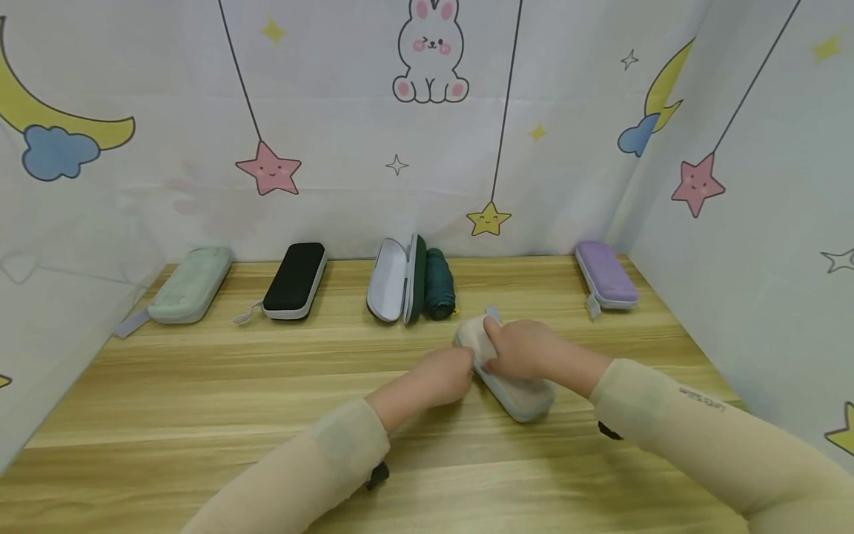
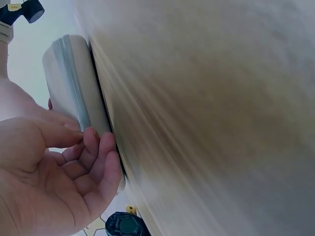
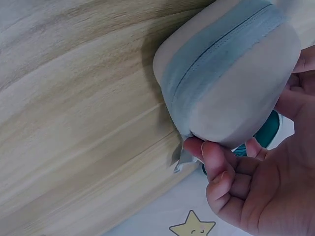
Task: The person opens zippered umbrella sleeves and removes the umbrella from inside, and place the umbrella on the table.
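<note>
Head: curled left fingers (image 1: 457, 369) pinch pale case (image 1: 515, 393); right fingers (image 1: 500, 363) grip it.

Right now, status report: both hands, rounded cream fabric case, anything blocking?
Left hand pinching at blue-grey zip band of cream case; right hand gripping toward far end. Case looks closed. Dark-teal fabric roll beyond, not blocking.

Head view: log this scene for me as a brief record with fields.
Held: beige case, on the table
Left grip: pinches at its zip band
Right grip: holds its far end, near the tab
Back row, left to right: mint case, black case, open green case, umbrella, purple case
</note>
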The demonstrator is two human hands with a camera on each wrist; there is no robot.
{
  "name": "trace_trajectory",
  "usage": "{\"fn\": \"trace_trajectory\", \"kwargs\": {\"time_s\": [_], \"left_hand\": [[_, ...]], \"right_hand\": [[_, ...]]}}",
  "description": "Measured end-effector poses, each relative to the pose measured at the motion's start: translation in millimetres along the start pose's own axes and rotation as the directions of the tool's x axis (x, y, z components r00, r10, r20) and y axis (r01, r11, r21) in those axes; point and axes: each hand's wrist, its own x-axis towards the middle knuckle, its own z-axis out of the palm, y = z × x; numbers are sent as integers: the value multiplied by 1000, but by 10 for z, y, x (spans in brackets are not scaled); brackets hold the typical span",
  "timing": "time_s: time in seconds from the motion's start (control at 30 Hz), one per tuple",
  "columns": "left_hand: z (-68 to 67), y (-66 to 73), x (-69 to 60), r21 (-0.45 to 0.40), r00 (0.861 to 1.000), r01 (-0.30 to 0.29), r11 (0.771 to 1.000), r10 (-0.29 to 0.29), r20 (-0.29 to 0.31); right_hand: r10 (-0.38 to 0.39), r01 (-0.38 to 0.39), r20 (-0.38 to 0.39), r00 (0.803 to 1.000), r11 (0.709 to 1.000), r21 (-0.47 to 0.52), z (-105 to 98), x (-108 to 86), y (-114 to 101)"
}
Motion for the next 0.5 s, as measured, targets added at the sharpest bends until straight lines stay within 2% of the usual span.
{"fn": "trace_trajectory", "kwargs": {"time_s": [0.27,0.43,0.5], "left_hand": [[7,81,-55,5,996,-51,999,51,71],[-5,96,-106,26,996,-65,998,63,62],[-6,106,-129,67,996,-71,995,68,55]], "right_hand": [[81,-79,-33,996,996,43,-4,86,-29],[108,-106,-47,993,993,52,-4,180,-2],[117,-114,-46,992,992,58,4,223,6]]}}
